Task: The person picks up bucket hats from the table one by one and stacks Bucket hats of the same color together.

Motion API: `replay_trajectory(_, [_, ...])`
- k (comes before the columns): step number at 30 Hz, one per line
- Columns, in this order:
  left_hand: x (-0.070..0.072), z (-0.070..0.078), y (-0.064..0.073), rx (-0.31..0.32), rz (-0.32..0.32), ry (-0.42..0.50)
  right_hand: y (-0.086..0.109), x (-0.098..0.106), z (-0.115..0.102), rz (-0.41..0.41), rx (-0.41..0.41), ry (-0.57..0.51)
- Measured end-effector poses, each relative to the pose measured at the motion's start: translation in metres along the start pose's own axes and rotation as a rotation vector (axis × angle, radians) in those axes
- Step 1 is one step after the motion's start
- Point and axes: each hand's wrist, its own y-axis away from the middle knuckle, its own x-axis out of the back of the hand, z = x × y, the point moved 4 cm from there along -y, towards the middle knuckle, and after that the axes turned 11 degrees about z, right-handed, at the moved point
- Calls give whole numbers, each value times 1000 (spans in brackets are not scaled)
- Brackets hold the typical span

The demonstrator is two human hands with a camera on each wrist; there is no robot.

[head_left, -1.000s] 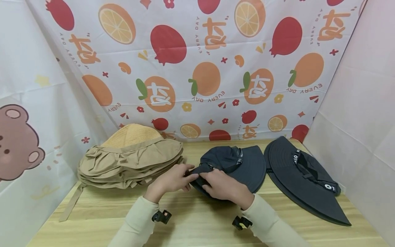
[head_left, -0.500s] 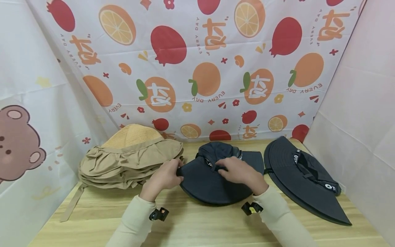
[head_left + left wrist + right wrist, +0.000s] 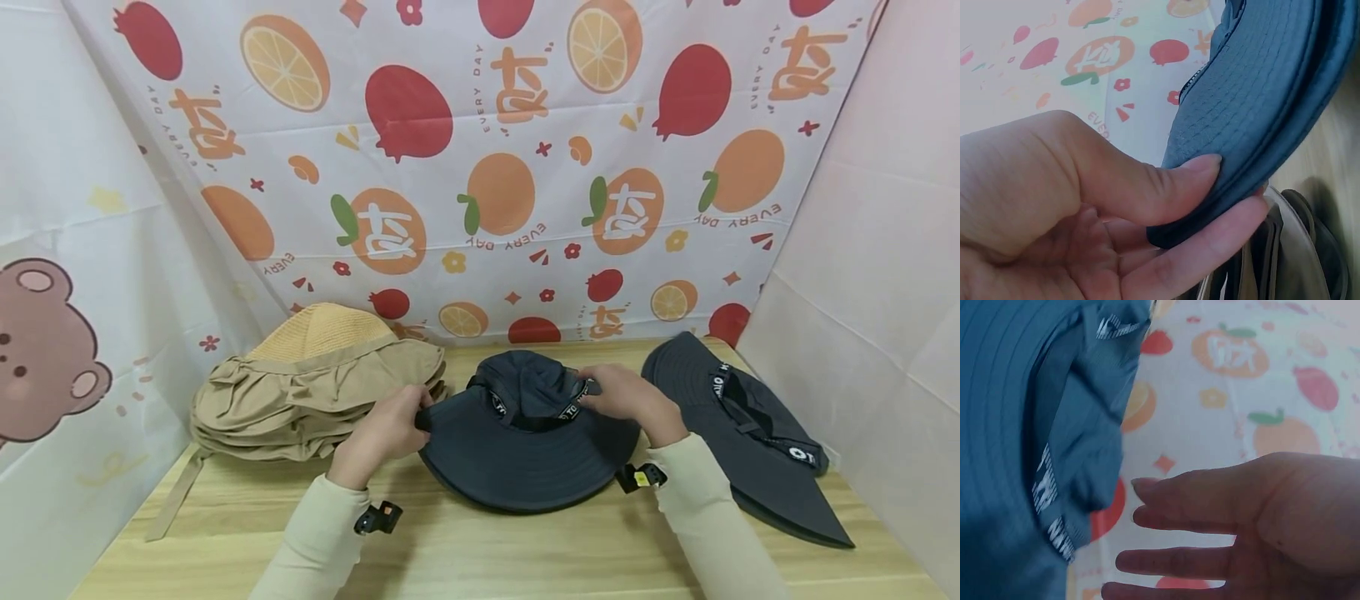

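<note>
A dark navy sun hat [image 3: 525,467] with a wide brim lies in the middle of the table in the head view, its crown towards the back wall. My left hand [image 3: 384,435] pinches the left end of the brim. Up close in the left wrist view, the thumb lies on top of the stitched brim [image 3: 1254,94] and the fingers underneath. My right hand [image 3: 628,400] is at the right side of the crown. In the right wrist view its fingers [image 3: 1179,565] are straight and stand apart from the crown, which shows white lettering on its band [image 3: 1044,487].
Tan ruffled sun hats [image 3: 330,383] are stacked at the left, with a straw-coloured crown on top and a strap [image 3: 176,500] trailing on the table. More dark hats [image 3: 750,433] lie at the right. A fruit-print curtain [image 3: 495,275] hangs along the back of the wooden table [image 3: 480,558].
The brim, earlier bunched between both hands, is now spread flat towards the front. My left hand has moved left with its edge; my right hand has moved right and back along the crown.
</note>
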Motion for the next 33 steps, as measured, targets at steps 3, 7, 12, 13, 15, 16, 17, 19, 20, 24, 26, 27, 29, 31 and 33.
replay_trajectory(3, [1,-1,2,2,9,-8,-2,-5,19,-12,-36,19])
replay_trajectory(7, [2,-2,3,-20,35,-22,-6,-15,49,-48,-85,13])
replay_trajectory(12, [4,-4,2,-43,47,-30,-9,-26,79,-81,-122,-78])
replay_trajectory(13, [4,-5,2,-43,47,-30,-10,-27,83,-85,-130,-92])
replay_trajectory(15, [4,-7,1,-38,48,-28,-9,-26,90,-84,-154,-116])
replay_trajectory(16, [4,-8,1,-33,47,-27,-9,-26,92,-81,-166,-128])
replay_trajectory(17, [4,-9,0,-25,46,-23,-9,-24,94,-79,-164,-133])
replay_trajectory(19, [5,-10,-1,-8,44,-17,-8,-19,95,-73,-163,-144])
replay_trajectory(20, [5,-10,-2,-4,45,-13,-8,-17,95,-69,-166,-150])
replay_trajectory(24, [3,-9,-6,22,62,10,-5,-8,95,-71,-159,-141])
replay_trajectory(26, [1,-9,-8,30,75,21,-4,-6,94,-69,-163,-128])
replay_trajectory(27, [0,-8,-9,40,80,25,-4,-5,94,-69,-163,-122])
replay_trajectory(29, [-3,-7,-10,44,85,21,-3,-5,93,-69,-167,-109])
replay_trajectory(31, [-6,-7,-10,40,88,6,-3,-6,93,-74,-184,-97])
replay_trajectory(33, [-8,-6,-10,31,88,-17,-3,-7,92,-88,-199,-84])
